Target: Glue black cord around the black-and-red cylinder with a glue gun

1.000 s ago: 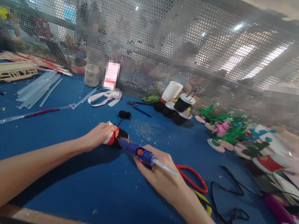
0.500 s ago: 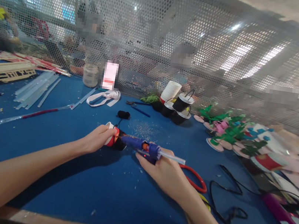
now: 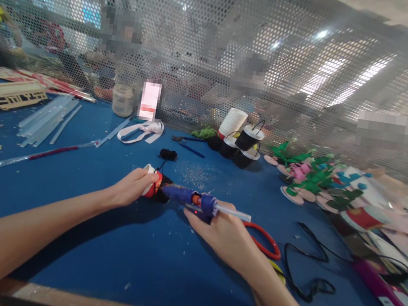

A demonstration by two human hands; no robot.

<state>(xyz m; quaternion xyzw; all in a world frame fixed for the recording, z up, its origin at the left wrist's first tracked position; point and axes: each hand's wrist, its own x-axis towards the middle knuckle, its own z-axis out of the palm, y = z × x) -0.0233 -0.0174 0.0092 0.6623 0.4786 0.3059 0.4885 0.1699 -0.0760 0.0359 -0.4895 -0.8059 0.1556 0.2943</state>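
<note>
My left hand (image 3: pixel 130 188) is closed around a small paper cup (image 3: pixel 153 186), tipped on its side. The cup is white and red near my fingers, with black yarn around its other end. A strand runs from it to a small black yarn bundle (image 3: pixel 168 154) on the table. My right hand (image 3: pixel 230 236) grips a blue hot glue gun (image 3: pixel 178 193), its nozzle at the black part of the cup. Whether the nozzle touches the yarn I cannot tell. A clear glue stick (image 3: pixel 235 213) sticks out of the gun's back, and a small red light shows on it.
Black-wrapped cups (image 3: pixel 249 139), a stack of white cups (image 3: pixel 233 121) and pliers (image 3: pixel 189 146) lie ahead. Glue sticks (image 3: pixel 45 121) and white ribbon (image 3: pixel 126 133) are left. A red ring (image 3: pixel 267 244), black cable (image 3: pixel 301 293), purple power strip (image 3: pixel 384 292) and craft flowers (image 3: pixel 311 177) are right.
The whole view has shifted very slightly. Both hands keep their hold, and the glue gun's nozzle stays at the cup's black end.
</note>
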